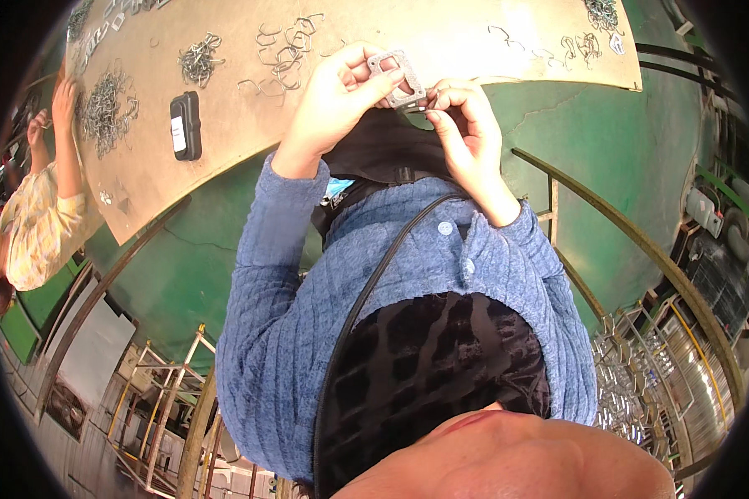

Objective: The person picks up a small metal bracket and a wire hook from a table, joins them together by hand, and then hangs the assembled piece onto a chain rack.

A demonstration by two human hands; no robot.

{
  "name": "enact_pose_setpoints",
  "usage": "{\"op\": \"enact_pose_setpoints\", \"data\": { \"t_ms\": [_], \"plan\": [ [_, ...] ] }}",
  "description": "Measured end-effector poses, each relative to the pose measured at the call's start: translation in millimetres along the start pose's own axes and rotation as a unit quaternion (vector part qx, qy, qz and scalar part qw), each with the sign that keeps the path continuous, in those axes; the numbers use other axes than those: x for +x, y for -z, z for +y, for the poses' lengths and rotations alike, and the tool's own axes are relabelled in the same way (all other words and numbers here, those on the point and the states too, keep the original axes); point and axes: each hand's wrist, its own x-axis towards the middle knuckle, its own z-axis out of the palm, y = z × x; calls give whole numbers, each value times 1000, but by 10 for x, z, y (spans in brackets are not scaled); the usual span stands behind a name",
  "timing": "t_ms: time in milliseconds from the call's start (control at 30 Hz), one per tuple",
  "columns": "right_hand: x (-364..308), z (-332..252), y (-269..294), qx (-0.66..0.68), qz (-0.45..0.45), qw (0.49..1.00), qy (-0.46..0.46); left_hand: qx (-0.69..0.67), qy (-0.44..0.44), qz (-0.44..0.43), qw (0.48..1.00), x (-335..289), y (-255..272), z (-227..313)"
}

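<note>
The left hand (pixel 334 104) pinches a flat grey metal plate (pixel 405 99) near the counter's (pixel 160 181) edge; the right hand's (pixel 472 133) fingers gather at its lower corner; I cannot tell what they grip.

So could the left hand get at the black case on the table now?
Probably, once the left hand lets go of the grey plate; nothing visible seems to block its way to the black case.
</note>
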Motion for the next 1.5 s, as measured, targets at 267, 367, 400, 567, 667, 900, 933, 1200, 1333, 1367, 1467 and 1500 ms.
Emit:
{"op": "enact_pose_setpoints", "data": {
  "t_ms": [267, 367, 400, 567, 667, 900, 933, 1200, 1333, 1367, 1467, 1500],
  "plan": [
    [19, -94, -6, -2, -14, 1000, 10, 34, -35, -3, 999, -50, -17, -29],
    [31, -105, 10, -14, -26, 999, 25, 56, -41, 0, 998, -72, -27, 2],
    [35, -113, 7, -18, -25, 999, 28, 56, -49, 7, 997, -86, -32, -1],
    [19, -72, 24, -52, -27, 997, 39, 197, -142, 36, 969, -304, -125, 14],
    [96, 76, 97, -43, -10, 998, 44, 339, -278, 1, 899, -418, -148, 89],
    [958, 552, -461, -275, -147, 940, 138, 324, -263, 21, 908, -519, -165, -32],
    [1034, 550, -555, -296, -156, 929, 160, 322, -261, 28, 910, -525, -162, -24],
    [1045, 544, -587, -442, -153, 865, 183, 320, -252, 43, 912, -504, -104, -26],
    [813, 699, -270, -381, -98, 912, 114, 327, -246, 36, 912, -432, -137, -19],
    [757, 701, -159, -359, -89, 926, 75, 320, -248, 46, 913, -413, -177, -40],
    [648, 615, 210, -401, -12, 912, 87, 328, -253, 56, 909, -348, -228, -38],
    [597, 593, 326, -426, -13, 903, 51, 326, -252, 55, 909, -323, -226, -59]
  ]
}}
